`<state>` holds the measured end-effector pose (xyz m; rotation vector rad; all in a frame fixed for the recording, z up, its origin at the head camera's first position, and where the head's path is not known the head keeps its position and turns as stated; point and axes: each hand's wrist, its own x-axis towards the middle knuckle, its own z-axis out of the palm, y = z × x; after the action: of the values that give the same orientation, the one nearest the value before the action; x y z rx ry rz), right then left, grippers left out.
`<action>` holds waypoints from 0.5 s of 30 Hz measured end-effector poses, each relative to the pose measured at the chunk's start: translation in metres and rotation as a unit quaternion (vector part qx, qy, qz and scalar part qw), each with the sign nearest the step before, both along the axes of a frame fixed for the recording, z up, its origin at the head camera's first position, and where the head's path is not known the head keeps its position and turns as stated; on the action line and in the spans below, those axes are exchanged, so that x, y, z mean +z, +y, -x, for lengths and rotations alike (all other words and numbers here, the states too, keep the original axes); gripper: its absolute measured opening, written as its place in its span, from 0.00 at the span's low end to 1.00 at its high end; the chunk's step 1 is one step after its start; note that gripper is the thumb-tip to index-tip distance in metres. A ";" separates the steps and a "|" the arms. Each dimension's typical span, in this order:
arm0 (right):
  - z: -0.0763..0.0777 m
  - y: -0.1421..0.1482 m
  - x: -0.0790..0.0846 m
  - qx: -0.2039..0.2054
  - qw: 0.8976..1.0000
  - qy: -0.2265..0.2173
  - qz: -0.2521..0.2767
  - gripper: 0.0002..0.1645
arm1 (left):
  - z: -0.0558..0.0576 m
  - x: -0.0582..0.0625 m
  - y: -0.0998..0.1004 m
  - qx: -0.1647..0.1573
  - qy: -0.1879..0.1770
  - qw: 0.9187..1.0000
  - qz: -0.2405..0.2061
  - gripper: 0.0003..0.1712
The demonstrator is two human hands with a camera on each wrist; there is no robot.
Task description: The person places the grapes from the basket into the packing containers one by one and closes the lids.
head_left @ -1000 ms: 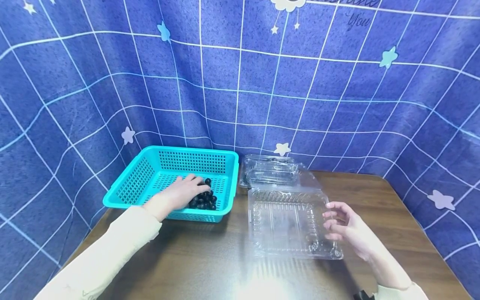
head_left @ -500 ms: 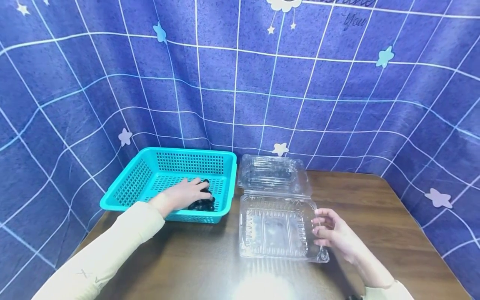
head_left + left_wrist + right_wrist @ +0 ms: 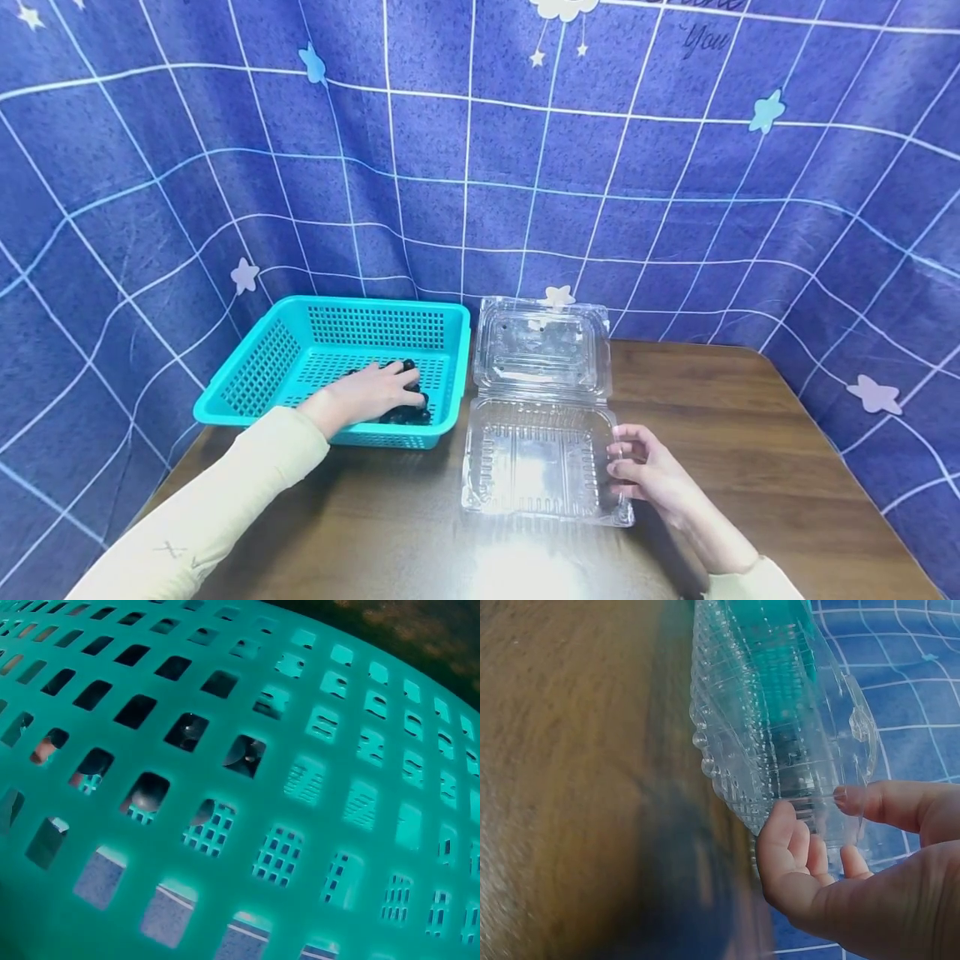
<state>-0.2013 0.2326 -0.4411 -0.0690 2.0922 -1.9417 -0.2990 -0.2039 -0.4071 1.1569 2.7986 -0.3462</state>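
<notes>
My left hand (image 3: pixel 366 393) is down inside the turquoise plastic basket (image 3: pixel 225 407), its fingers bent over a small pile of black grapes (image 3: pixel 408 414). Basket holes in the left wrist view show parts of the dark, round grapes (image 3: pixel 148 793); the thumb and most of the grip are hidden. My right hand (image 3: pixel 647 471) holds the right edge of a clear plastic clamshell box (image 3: pixel 540 467), thumb on one side of the wall and fingers on the other, as the right wrist view shows. The box is unfolded, its lid (image 3: pixel 543 346) tipped back towards the curtain.
A brown wooden table (image 3: pixel 720 433) carries the basket on the left and the box beside it. Behind them hangs a blue curtain (image 3: pixel 420 208) with white grid lines and stars. Bright glare lies on the table in front of the box.
The right hand has drawn the clamshell box left, closer to the basket, and its lid stands more upright. The left hand's fingers have bent further over the grapes.
</notes>
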 end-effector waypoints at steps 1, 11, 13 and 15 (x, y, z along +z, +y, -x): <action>0.000 -0.001 -0.001 0.001 1.000 -0.002 0.000 0.35 | 0.000 0.000 0.000 0.001 -0.002 1.000 0.002 0.28; 0.003 -0.006 -0.006 0.008 1.000 -0.022 0.008 0.37 | -0.001 0.001 -0.001 -0.009 0.001 1.000 0.016 0.27; 0.003 -0.006 -0.006 0.009 1.000 -0.026 0.010 0.37 | -0.001 0.001 -0.001 -0.008 -0.002 1.000 0.016 0.27; 0.004 -0.006 -0.007 0.011 0.999 -0.030 0.011 0.37 | -0.002 0.002 0.000 -0.005 -0.007 1.000 0.013 0.27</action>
<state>-0.2052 0.2264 -0.4477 -0.0374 2.0234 -1.9291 -0.2969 -0.2041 -0.4047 1.1631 2.7682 -0.3735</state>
